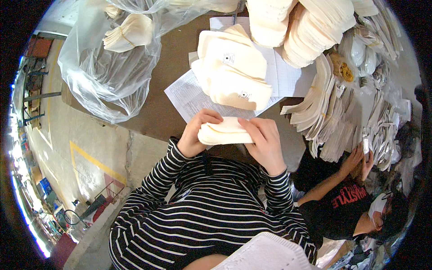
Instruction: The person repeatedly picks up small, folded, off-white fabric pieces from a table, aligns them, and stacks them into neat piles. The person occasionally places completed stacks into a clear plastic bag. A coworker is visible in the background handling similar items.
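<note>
Just in front of my body, a small stack of cream cloth pieces with rounded ends is held between both hands. The fingers of my left hand close round its left end. My right hand grips the right end, fingers over the top. The layers look folded or slightly curled, and their far side is hidden. Right beyond my hands lies a loose pile of similar cream cloth pieces, two of which carry small printed labels. Under that pile are printed paper sheets.
A clear plastic bag with banded cream bundles sits at the table's left. Tall cream stacks stand at the back right. Banded strip bundles and yellow rubber bands lie rightward. A co-worker's hands work at lower right.
</note>
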`<action>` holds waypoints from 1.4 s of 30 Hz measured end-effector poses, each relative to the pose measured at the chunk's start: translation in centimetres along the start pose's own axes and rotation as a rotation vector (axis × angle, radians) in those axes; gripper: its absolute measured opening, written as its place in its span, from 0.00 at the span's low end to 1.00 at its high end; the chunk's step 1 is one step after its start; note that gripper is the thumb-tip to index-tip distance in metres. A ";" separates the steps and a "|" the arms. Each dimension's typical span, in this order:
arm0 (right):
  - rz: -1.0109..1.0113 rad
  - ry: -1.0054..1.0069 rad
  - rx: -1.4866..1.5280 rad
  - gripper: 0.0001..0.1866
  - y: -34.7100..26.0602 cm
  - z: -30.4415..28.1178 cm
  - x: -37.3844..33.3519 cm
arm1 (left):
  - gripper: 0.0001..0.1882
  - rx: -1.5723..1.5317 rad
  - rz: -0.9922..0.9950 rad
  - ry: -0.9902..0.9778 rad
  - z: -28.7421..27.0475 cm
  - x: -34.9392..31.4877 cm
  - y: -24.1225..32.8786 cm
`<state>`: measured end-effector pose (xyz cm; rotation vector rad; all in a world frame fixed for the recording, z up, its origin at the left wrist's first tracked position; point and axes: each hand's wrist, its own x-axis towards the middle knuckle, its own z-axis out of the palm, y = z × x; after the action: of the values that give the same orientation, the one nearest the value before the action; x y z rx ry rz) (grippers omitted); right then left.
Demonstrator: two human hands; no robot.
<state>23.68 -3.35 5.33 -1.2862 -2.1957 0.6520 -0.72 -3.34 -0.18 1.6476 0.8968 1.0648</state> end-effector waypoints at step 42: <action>0.060 0.137 0.270 0.30 4.2 0.3 2.5 | 0.19 0.291 -0.300 0.211 0.0 6.0 0.3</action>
<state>25.17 0.64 2.95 -1.2203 -1.8925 0.8266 1.44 1.96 1.55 1.5848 1.4453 0.9419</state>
